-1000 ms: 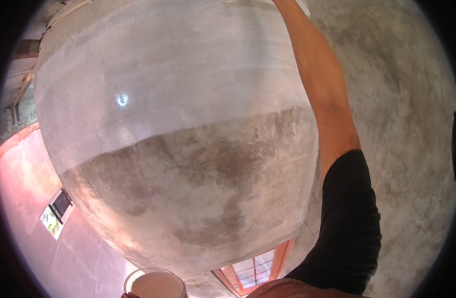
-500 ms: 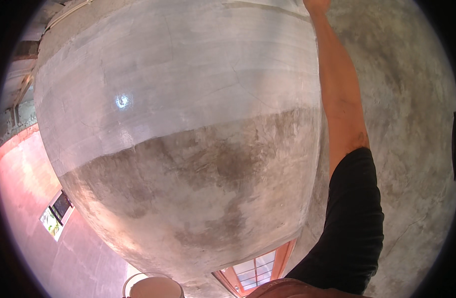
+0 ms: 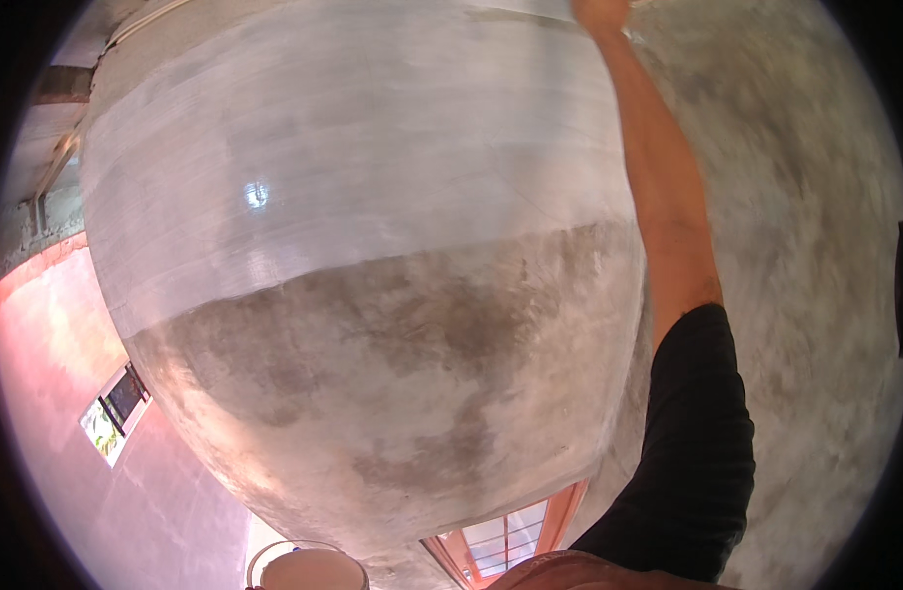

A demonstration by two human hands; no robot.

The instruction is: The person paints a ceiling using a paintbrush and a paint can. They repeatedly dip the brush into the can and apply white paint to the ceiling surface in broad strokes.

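Grey wall (image 3: 373, 197) sits left of the right hand (image 3: 601, 14), bucket (image 3: 314, 553) way below, arm (image 3: 669, 187) blocking some corner (image 3: 623, 398); can't tell the grip.

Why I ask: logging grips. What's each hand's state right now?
Left hand: cannot be told; not clearly visible.
Right hand: cannot be told; cut off by the picture's top edge.

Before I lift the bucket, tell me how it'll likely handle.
The bucket may feel heavy for its size, since pale material seems to fill its round opening. That material looks uncovered, so tipping could spill it if it is wet, which I can't tell.
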